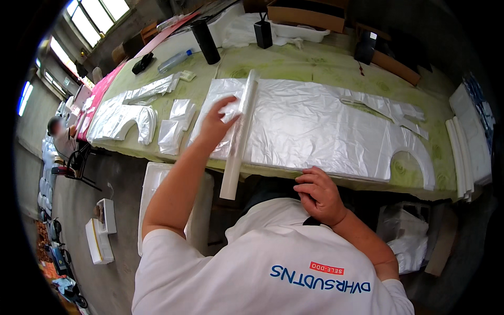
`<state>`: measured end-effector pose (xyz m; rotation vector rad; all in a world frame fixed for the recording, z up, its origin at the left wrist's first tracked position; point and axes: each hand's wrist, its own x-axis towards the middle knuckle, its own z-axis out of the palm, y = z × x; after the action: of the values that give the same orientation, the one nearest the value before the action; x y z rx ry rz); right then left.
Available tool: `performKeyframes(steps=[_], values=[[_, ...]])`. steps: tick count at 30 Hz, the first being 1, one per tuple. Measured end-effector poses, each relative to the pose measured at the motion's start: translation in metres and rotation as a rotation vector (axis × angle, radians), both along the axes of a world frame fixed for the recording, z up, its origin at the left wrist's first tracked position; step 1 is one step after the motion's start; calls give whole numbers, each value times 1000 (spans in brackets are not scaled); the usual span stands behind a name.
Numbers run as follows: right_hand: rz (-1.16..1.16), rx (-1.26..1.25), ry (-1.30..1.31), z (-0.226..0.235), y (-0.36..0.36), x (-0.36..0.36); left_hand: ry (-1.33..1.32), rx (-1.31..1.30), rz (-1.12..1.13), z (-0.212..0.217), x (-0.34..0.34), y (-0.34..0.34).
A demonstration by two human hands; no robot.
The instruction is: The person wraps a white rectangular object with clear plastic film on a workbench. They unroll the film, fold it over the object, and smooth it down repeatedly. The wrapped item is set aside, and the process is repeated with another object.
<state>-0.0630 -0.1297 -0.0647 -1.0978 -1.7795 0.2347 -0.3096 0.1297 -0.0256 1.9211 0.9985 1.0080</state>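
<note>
A large sheet of thin, shiny translucent plastic film, apparently in layers, lies wrinkled over the table. Across its left part runs a long, narrow translucent strip, perhaps a tube or flat bar; its near end juts past the table edge. My left hand is beside this strip, thumb and fingers apart, with nothing seen in its grasp. Whether the fingertips touch the strip is unclear. By the near edge of the film, my right hand has its fingers loosely bent and slightly apart, with no object visible in them.
Cut film pieces and small folded packets lie on the left of the green-covered table. Behind stand a black cylinder, a plastic bottle and a cardboard box. White rolls lean at right. Another person sits far left.
</note>
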Motion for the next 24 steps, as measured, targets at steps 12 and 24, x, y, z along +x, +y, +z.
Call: performKeyframes(steps=[12,24], values=[[16,0,-26,3,0,1,659,433,104,18,-29,-27],[-1,-6,-53,4,-4,0,1067,-18,443,8,-47,-5]])
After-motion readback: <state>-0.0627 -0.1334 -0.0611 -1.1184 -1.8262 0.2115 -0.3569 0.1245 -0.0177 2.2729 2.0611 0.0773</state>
